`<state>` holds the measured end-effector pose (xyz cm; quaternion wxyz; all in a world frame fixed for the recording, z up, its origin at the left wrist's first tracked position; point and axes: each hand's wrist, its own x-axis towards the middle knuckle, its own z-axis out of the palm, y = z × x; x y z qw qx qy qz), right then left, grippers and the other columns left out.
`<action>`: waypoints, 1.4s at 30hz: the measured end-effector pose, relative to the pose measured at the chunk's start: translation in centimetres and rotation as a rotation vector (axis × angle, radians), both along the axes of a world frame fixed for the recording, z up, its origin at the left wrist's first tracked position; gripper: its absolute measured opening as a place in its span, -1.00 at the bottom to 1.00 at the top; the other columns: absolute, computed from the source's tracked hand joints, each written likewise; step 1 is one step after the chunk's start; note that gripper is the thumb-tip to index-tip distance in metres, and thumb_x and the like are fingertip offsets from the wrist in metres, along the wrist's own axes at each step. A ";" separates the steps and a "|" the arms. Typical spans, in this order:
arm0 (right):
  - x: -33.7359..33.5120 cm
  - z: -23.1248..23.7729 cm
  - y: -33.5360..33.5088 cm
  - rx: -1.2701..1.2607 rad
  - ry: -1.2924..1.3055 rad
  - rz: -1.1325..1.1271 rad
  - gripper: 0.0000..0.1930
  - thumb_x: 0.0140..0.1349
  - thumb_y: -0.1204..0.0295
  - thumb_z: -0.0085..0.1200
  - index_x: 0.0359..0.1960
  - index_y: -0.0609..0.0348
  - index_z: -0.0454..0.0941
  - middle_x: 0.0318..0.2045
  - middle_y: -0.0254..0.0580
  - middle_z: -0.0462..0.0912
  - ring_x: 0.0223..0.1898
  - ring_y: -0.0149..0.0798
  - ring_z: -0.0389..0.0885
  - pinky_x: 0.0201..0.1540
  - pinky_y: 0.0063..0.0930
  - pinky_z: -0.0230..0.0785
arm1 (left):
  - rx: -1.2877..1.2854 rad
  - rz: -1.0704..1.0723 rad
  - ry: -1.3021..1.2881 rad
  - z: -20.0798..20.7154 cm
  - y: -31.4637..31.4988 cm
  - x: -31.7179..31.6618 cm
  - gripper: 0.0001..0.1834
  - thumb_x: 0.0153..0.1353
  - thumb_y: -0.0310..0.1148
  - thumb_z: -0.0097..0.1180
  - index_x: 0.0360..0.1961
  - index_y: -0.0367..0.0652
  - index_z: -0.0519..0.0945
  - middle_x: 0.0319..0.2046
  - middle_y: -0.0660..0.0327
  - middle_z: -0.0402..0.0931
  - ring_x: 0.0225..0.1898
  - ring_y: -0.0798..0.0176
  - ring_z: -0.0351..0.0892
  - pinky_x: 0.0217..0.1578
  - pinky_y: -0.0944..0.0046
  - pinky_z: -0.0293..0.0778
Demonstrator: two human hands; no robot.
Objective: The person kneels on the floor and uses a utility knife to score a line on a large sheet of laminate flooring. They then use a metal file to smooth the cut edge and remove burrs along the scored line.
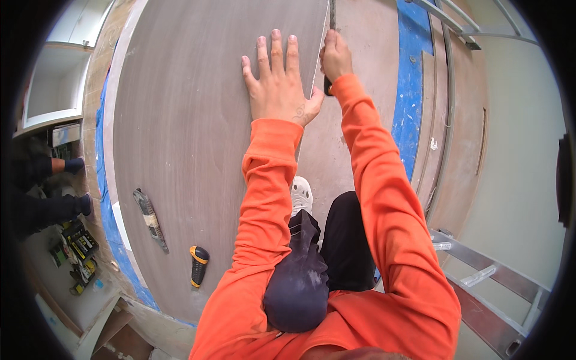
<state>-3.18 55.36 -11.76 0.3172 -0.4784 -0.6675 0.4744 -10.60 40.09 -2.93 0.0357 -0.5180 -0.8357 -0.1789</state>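
Observation:
A large grey wood-grain panel (180, 120) lies flat before me. My left hand (276, 84) is pressed on it near its right edge, palm down and fingers spread. Just beyond that edge, my right hand (337, 57) is closed around a long narrow metal tool (332, 15). Its black handle end shows below my fist, and its grey shaft points away from me along the panel's edge; its exact kind is unclear. On the panel to the left rest a black-and-yellow utility knife (199, 266) and a worn dark tool with a taped middle (150, 219).
An aluminium ladder (486, 282) is at the lower right, with another metal frame (462, 24) at the upper right. Blue sheeting (414, 84) borders the boards. At the left are a person's feet (81, 204), packaged items (78, 243) and a white cabinet (57, 84).

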 end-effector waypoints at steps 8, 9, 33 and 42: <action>2.1 2.1 -1.5 0.121 -0.110 0.082 -0.61 0.47 0.13 -0.24 -0.21 0.22 0.48 -0.47 0.24 0.54 -0.34 0.36 0.51 -0.31 -0.01 0.33 | -0.012 0.005 0.042 -0.1 0.1 -0.1 -0.06 -0.04 -0.01 0.16 0.42 0.04 0.16 0.46 0.21 0.02 0.48 0.07 -0.07 0.39 -0.25 -0.10; 1.6 2.7 -0.4 0.094 -0.121 0.059 -0.62 0.47 0.14 -0.24 -0.20 0.21 0.48 -0.46 0.25 0.54 -0.32 0.37 0.52 -0.30 0.00 0.33 | -0.014 -0.008 0.038 -0.2 0.2 0.2 -0.06 -0.04 -0.01 0.16 0.42 0.04 0.16 0.46 0.21 0.01 0.48 0.07 -0.08 0.39 -0.25 -0.11; 3.4 4.3 1.1 0.339 -0.366 0.187 -0.60 0.46 0.11 -0.29 -0.19 0.18 0.49 -0.31 0.25 0.63 -0.22 0.39 0.55 -0.10 0.15 0.39 | 0.002 -0.014 0.052 -0.5 -0.1 -0.1 -0.06 -0.04 -0.02 0.14 0.42 0.03 0.17 0.46 0.20 0.03 0.49 0.06 -0.09 0.40 -0.26 -0.13; 2.2 6.9 2.9 0.405 -0.596 0.167 -0.61 0.45 0.14 -0.27 -0.19 0.17 0.53 -0.35 0.28 0.63 -0.25 0.38 0.56 -0.14 0.16 0.40 | -0.015 -0.031 0.039 -0.3 0.2 0.0 -0.06 -0.02 0.01 0.14 0.42 -0.02 0.17 0.45 0.14 0.02 0.49 0.03 -0.12 0.40 -0.25 -0.12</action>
